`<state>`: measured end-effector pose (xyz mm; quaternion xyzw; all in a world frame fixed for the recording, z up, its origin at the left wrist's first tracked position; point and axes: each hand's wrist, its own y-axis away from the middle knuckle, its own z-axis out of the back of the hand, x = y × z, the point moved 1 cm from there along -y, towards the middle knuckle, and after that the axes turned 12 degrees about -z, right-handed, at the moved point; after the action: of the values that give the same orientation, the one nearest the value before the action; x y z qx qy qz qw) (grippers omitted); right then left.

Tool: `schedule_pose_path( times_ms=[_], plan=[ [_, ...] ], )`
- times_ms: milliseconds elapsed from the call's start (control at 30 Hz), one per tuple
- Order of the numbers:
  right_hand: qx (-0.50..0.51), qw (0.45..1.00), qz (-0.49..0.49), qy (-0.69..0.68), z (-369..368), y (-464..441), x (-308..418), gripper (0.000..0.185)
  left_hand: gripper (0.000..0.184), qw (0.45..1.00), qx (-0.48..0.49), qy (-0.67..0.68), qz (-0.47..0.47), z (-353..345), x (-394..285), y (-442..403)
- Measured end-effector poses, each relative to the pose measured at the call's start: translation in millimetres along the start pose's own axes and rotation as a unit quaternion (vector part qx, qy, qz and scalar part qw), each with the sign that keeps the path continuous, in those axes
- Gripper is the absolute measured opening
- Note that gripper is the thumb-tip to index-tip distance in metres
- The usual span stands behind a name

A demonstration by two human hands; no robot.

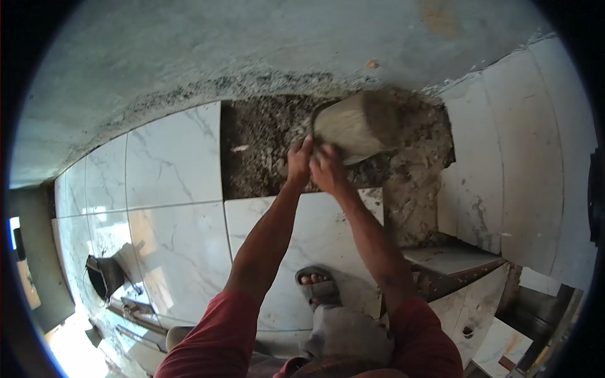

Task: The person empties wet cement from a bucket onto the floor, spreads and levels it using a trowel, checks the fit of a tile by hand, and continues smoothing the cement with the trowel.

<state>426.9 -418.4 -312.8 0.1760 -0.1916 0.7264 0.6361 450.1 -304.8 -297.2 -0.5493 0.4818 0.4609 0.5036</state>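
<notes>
A grey-brown bucket-like container [346,126] lies tipped on its side over a patch of bare rough ground [258,145], its far end toward the right and blurred. My left hand [300,160] is closed on the container's near rim. Close beside it, my right hand [326,167] has bent fingers against the lower edge of the same container. Dark crumbly material covers the patch on the left, and wetter-looking brown material lies to the right. White marbled tiles [176,239] border the patch.
A rough grey wall [220,44] rises behind the patch. White tiles [529,126] stand at the right. A dark bucket [107,277] sits on the left tiles. My sandalled foot [319,286] rests on the near tile. Cut tile pieces [472,309] lie at lower right.
</notes>
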Motion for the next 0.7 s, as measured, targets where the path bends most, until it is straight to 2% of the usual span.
schedule_pose_path(
  times_ms=[67, 100, 133, 167, 200, 233, 300, 333, 367, 433, 467, 500, 533, 567, 633, 667, 700],
  plan=[
    [0.027, 0.984, -0.076, -0.158, 12, 17, 3, 0.039, 0.035, 0.975, -0.111, 0.097, 0.168, -2, 15, 0],
    [0.01, 0.979, -0.059, -0.195, 33, 28, 10, 0.038, 0.035, 0.973, -0.116, 0.092, 0.179, 0, 16, 8],
    [-0.009, 0.972, -0.038, -0.232, 61, 35, 11, 0.037, 0.036, 0.969, -0.133, 0.017, 0.209, 1, 12, 10],
    [-0.106, 0.969, -0.047, -0.217, 79, 36, -1, 0.037, 0.039, 0.961, -0.147, -0.052, 0.226, 0, 8, 2],
    [-0.203, 0.957, -0.055, -0.198, 99, 36, -16, 0.038, 0.042, 0.964, -0.134, -0.093, 0.208, -1, 22, -1],
    [-0.234, 0.911, -0.19, -0.284, 115, 28, -31, 0.04, 0.042, 0.965, -0.138, -0.09, 0.205, -2, 32, -3],
    [-0.293, 0.809, -0.293, -0.416, 113, -12, -86, 0.052, 0.04, 0.976, -0.124, -0.094, 0.15, 0, 50, -2],
    [-0.291, 0.809, -0.291, -0.419, 105, -19, -97, 0.052, 0.036, 0.974, -0.118, -0.087, 0.17, 2, 65, -5],
    [-0.239, 0.795, -0.304, -0.467, 98, -25, -106, 0.054, 0.036, 0.975, -0.119, -0.088, 0.166, 2, 77, -3],
    [-0.13, 0.757, -0.319, -0.555, 87, -42, -116, 0.06, 0.033, 0.964, -0.134, -0.204, 0.107, 1, 79, -7],
    [-0.072, 0.734, -0.324, -0.592, 83, -48, -119, 0.062, 0.033, 0.964, -0.138, -0.202, 0.103, 4, 74, -5],
    [-0.013, 0.708, -0.331, -0.624, 79, -50, -122, 0.065, 0.033, 0.97, -0.119, -0.147, 0.151, 6, 63, 3],
    [-0.015, 0.713, -0.323, -0.622, 78, -50, -120, 0.065, 0.033, 0.972, -0.096, -0.09, 0.193, 7, 56, 6],
    [-0.05, 0.733, -0.329, -0.593, 72, -42, -118, 0.065, 0.033, 0.974, -0.097, -0.084, 0.186, 8, 50, 9],
    [-0.084, 0.75, -0.34, -0.562, 71, -28, -99, 0.066, 0.033, 0.974, -0.084, 0.023, 0.21, 16, 56, 23],
    [-0.101, 0.77, -0.318, -0.543, 75, -21, -89, 0.068, 0.032, 0.979, -0.106, 0.041, 0.171, 19, 67, 26],
    [-0.122, 0.787, -0.298, -0.525, 86, -16, -71, 0.069, 0.032, 0.978, -0.107, 0.04, 0.177, 19, 66, 30]
  ],
)
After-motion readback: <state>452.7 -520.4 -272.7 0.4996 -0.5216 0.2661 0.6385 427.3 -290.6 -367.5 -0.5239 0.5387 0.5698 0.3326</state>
